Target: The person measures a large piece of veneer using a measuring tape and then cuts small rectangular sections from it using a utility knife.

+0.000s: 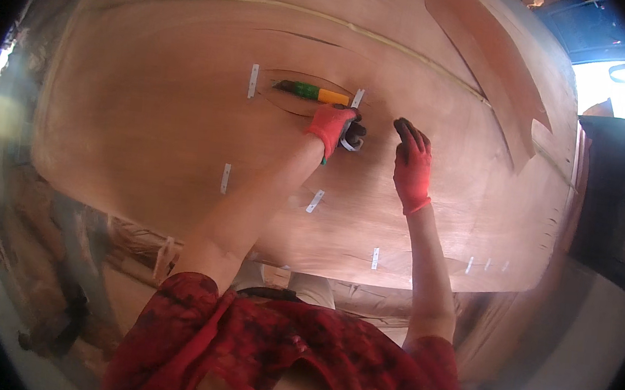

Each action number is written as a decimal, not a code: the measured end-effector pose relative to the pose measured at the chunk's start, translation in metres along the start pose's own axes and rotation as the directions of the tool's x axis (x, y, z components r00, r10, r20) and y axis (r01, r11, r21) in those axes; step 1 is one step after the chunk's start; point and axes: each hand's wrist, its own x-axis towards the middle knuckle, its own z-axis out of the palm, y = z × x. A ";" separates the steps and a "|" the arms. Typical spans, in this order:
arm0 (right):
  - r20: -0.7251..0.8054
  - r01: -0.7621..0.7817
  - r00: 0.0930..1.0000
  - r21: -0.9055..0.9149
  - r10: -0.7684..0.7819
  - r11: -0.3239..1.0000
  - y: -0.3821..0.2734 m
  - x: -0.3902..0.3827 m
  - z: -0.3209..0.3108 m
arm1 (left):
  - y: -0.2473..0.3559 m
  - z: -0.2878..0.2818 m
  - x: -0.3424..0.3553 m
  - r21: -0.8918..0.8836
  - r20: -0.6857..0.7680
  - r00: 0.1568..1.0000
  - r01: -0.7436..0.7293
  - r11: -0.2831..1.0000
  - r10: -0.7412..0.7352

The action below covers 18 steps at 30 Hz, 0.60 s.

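Observation:
My left hand (331, 128), in a red glove with dark fingers, reaches over a broad sheet of reddish-brown wood veneer (148, 121). Its fingers curl around a whitish ring-shaped piece (350, 145) that looks like a tape roll, mostly hidden by the glove. Just beyond that hand lies a green-and-yellow handled tool (312, 92) with a dark end; its kind is unclear. To the right, my right hand (412, 170), gloved alike, is raised with fingertips pressed together; anything between them is too small to see. A short white tape strip (357, 99) sticks beside the tool's yellow end.
More white strips, such as one tape piece (253, 81) and another (315, 201), dot the sheet. Slit-like splits run near the tool. A loose veneer strip (487, 69) lies at the far right, near a long pale seam (349, 26). A dark object (613, 199) stands beyond the right edge.

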 end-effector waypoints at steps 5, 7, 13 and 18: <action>0.075 0.190 0.978 0.064 -0.194 0.980 0.022 0.037 0.017 | -0.014 -0.001 0.016 0.066 -0.028 0.999 -0.018 0.998 0.020; 0.136 0.270 0.951 0.071 -0.278 0.960 0.021 0.053 0.026 | -0.015 -0.001 0.015 0.074 -0.016 0.998 -0.058 0.996 0.060; 0.430 0.484 0.830 -0.242 -0.354 0.841 0.039 0.051 0.046 | -0.011 -0.005 -0.011 -0.090 0.067 0.996 0.070 0.993 -0.064; 0.424 0.554 0.806 -0.295 -0.413 0.778 0.031 0.050 0.044 | -0.005 -0.022 -0.021 0.295 0.053 0.997 0.043 0.955 -0.061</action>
